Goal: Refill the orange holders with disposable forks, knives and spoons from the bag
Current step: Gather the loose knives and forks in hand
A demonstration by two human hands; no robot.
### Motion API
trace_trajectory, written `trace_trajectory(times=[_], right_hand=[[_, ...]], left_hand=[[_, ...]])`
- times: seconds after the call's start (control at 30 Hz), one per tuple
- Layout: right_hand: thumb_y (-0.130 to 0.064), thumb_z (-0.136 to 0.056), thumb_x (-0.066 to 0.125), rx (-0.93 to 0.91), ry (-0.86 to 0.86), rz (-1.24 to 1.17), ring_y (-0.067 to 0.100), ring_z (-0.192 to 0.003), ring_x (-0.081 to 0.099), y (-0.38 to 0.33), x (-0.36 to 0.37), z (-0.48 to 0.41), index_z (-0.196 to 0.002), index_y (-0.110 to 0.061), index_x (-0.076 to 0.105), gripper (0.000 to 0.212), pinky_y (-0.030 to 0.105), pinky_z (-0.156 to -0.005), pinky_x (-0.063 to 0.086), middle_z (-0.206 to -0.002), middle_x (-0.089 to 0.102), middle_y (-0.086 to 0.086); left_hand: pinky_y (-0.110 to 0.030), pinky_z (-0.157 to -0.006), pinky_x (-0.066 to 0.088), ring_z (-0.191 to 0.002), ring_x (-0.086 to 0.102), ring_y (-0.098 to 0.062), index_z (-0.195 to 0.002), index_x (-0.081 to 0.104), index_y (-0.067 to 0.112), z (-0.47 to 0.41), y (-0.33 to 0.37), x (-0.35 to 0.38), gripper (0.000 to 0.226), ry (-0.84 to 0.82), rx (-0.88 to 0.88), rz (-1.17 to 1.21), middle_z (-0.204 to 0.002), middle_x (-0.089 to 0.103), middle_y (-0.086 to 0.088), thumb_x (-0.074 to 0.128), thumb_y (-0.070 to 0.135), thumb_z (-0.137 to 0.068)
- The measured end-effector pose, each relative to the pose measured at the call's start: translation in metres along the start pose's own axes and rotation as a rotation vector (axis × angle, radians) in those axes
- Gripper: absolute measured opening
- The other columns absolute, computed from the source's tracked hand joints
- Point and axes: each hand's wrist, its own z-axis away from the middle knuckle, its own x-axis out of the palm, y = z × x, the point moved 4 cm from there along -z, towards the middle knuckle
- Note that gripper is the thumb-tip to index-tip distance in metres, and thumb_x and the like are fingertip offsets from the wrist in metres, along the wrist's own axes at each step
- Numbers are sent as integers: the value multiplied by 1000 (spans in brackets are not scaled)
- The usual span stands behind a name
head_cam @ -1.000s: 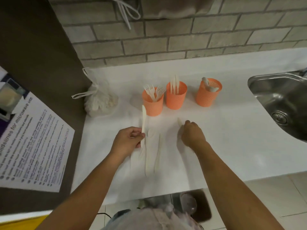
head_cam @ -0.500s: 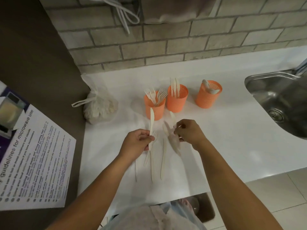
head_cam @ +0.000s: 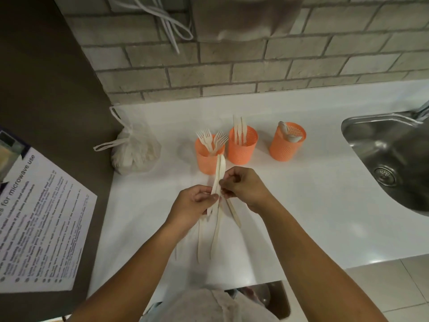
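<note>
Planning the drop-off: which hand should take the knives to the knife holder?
Likely left: the left hand grips the knives, the right hand only pinches them; the middle holder stands just beyond.

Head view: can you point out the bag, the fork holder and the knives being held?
bag (head_cam: 133, 152), head view, on its bulging side below the knot.
fork holder (head_cam: 206, 163), head view, on its orange front wall.
knives (head_cam: 220, 168), head view, on the blades sticking up.
</note>
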Motion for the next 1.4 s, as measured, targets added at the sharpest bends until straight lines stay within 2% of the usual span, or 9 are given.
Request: trace_trajectory(times=[0.1, 0.27, 0.53, 0.7, 0.8, 0.93, 1.03, 1.17, 1.4], right_hand=[[-10, -96, 68, 42, 36, 110, 27, -65, 68, 5, -7, -4, -97, -1, 68, 9, 41, -71, 64, -79, 73, 13], [-30, -93, 68, 70, 35, 828, 25, -97, 64, 32, -11, -14, -112, -11, 62, 27, 32, -81, 52, -104, 62, 3], [-15, -100, 46, 56, 71, 978, 34, -99, 66, 59, 2, -9, -106, -5, 56, 15, 38, -81, 54, -109, 65, 16], [-9, -96, 53, 22, 71, 924, 33, -86, 64, 56, -12, -3, -150, -11, 26, 60, 38, -74, 49, -108, 67, 16], [-8, -90, 63, -36, 39, 789, 31, -96, 65, 55, -19, 0, -157, -19, 31, 75, 38, -86, 54, -114, 69, 15], [0, -91, 61, -210, 123, 674, 17, -78, 63, 42, -21, 5, -152, -19, 48, 65, 34, -88, 58, -97, 71, 9], [2, -91, 62, -169, 181, 344, 23, -74, 72, 25, -22, 12, -147, -23, 48, 63, 39, -78, 64, -97, 66, 6], [6, -93, 60, -52, 110, -82, 30, -79, 76, 4, -15, 17, -109, -4, 66, 20, 43, -74, 66, -91, 65, 13], [1, -96, 59, -14, 48, -22, 30, -78, 72, -1, 1, 12, -94, 2, 67, 8, 42, -75, 66, -83, 70, 12]], left_hand=[[-62, -91, 57, -100, 74, -42, -107, 78, 18, 4, -1, -1, 13, 50, 11, 30, -97, 82, -8, 78, 18, -95], [-59, -90, 58, -94, 76, -33, -113, 77, 12, 10, -3, -8, 17, 104, 1, 27, -95, 82, -8, 75, 13, -96], [-38, -79, 61, -83, 76, -21, -120, 77, 14, 13, -8, -12, 24, 151, -13, 66, -93, 81, -10, 73, 9, -97], [-29, -65, 58, -78, 75, -20, -117, 77, 15, 13, -7, -9, 22, 151, -21, 69, -92, 81, -10, 72, 8, -97], [-29, -66, 58, -77, 75, -19, -118, 77, 14, 13, -6, -6, 22, 142, -24, 61, -92, 81, -10, 72, 7, -98], [-42, -80, 62, -82, 75, -25, -115, 78, 16, 12, -5, -2, 21, 135, -26, 59, -92, 81, -10, 73, 8, -97], [-50, -87, 62, -83, 76, -26, -113, 78, 18, 11, -5, -1, 19, 134, -24, 64, -93, 81, -10, 73, 9, -97], [-54, -93, 61, -94, 78, -28, -111, 79, 24, 12, -4, 2, 18, 130, -14, 25, -95, 82, -4, 74, 14, -97], [-49, -96, 61, -100, 77, -30, -114, 80, 24, 15, 0, 5, 21, 131, 12, 49, -102, 82, -2, 73, 14, -97]])
